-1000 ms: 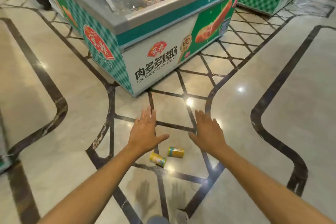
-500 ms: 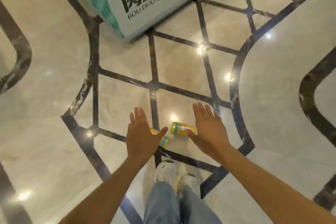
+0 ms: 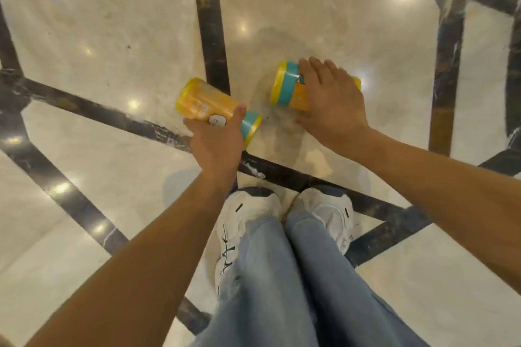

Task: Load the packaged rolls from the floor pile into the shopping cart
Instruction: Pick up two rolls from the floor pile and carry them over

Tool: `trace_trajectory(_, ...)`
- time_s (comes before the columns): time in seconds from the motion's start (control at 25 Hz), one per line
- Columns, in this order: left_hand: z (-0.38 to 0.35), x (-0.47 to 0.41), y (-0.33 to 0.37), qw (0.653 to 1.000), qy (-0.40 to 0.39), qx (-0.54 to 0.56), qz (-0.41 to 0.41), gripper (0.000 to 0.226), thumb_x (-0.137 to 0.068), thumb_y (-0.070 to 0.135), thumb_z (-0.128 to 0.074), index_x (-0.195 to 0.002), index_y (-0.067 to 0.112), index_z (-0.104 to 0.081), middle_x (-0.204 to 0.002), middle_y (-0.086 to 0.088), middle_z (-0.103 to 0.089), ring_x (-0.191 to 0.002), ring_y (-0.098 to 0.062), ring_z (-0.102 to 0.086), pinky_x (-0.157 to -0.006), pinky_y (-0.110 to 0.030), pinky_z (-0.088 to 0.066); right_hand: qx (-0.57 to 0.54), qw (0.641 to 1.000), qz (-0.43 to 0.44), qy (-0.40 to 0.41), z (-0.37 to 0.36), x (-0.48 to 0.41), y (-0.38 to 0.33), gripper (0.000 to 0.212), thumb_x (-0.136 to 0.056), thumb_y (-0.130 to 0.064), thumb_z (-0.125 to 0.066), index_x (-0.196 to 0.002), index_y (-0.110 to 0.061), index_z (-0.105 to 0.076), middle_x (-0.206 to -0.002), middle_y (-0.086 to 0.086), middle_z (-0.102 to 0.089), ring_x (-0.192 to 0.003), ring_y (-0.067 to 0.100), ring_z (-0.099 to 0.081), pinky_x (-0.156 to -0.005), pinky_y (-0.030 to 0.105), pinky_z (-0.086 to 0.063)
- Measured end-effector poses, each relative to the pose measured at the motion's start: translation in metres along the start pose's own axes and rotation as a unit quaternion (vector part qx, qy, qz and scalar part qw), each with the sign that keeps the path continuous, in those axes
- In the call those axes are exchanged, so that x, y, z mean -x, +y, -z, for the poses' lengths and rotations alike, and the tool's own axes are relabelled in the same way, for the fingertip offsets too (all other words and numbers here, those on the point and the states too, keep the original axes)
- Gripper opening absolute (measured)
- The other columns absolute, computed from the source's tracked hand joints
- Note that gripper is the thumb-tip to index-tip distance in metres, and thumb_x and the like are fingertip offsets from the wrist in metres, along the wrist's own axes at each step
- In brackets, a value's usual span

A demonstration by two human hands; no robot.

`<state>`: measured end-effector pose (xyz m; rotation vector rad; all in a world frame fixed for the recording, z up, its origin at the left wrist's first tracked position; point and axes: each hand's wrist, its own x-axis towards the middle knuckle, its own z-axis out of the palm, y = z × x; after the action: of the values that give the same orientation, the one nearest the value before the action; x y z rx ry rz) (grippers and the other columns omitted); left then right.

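Left roll (image 3: 203, 101) lying sideways on floor (image 3: 112, 36), left grip (image 3: 217, 141) curled round its middle — thumb on top, presumably for lift | right roll (image 3: 287, 84) near, apart, right grip (image 3: 329, 104) wrapped over it from above — likely pinning against rolling | cart not in view

Yellow rolls (image 3: 203, 100) (teal bands), cream marble floor (image 3: 98, 22) with dark stripes, blue jeans (image 3: 282, 276), white shoes (image 3: 249, 205)

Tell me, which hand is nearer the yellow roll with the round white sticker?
Left. The left hand holds that sticker roll from its near side; the right hand is off to its right, laid over the other roll.
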<state>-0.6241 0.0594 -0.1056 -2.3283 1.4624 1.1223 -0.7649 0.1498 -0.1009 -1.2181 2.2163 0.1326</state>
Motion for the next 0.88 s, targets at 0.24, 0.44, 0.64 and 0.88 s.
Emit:
trace_trajectory(0.24,0.006,0.012,0.02,0.999,0.008,0.024,-0.022,0.095,-0.072,0.048,-0.076,-0.145,0.011,-0.027,-0.135,-0.008,-0.05,-0.124,-0.029,-0.048,-0.099,-0.036,-0.039,-0.014,0.998,-0.04,0.047,0.014,0.003,0.0,0.074,-0.089,-0.033,-0.062,-0.147,-0.008,-0.024,-0.142,0.011,-0.042,-0.118,0.032,-0.049,-0.085,0.039,-0.041)
trace_trajectory(0.44,0.095,0.096,0.079,0.984,-0.009,-0.073,-0.161,0.094,-0.077,0.046,-0.073,-0.147,0.013,-0.02,-0.136,-0.008,-0.05,-0.125,-0.03,-0.046,-0.097,-0.036,-0.037,-0.143,0.977,-0.128,0.095,0.119,0.06,-0.022,0.072,-0.082,-0.043,-0.069,-0.138,-0.012,-0.035,-0.127,0.008,-0.054,-0.109,0.031,-0.056,-0.083,0.039,-0.043)
trace_trajectory(0.64,0.208,0.204,0.171,0.949,-0.01,-0.101,-0.298,0.097,-0.075,0.044,-0.075,-0.149,0.017,-0.017,-0.129,-0.01,-0.055,-0.118,-0.033,-0.05,-0.096,-0.039,-0.038,-0.235,0.936,-0.172,0.197,0.279,0.12,-0.042,0.067,-0.078,-0.047,-0.071,-0.129,-0.014,-0.044,-0.117,0.005,-0.059,-0.105,0.028,-0.058,-0.084,0.038,-0.044)
trace_trajectory(0.88,0.351,0.363,0.321,0.888,0.013,-0.02,-0.458,0.096,-0.07,0.045,-0.077,-0.146,0.021,-0.024,-0.122,-0.009,-0.059,-0.113,-0.035,-0.054,-0.091,-0.039,-0.042,-0.304,0.86,-0.187,0.364,0.53,0.216,-0.041,0.065,-0.076,-0.048,-0.073,-0.127,-0.017,-0.046,-0.115,0.003,-0.062,-0.104,0.027,-0.059,-0.08,0.035,-0.043)
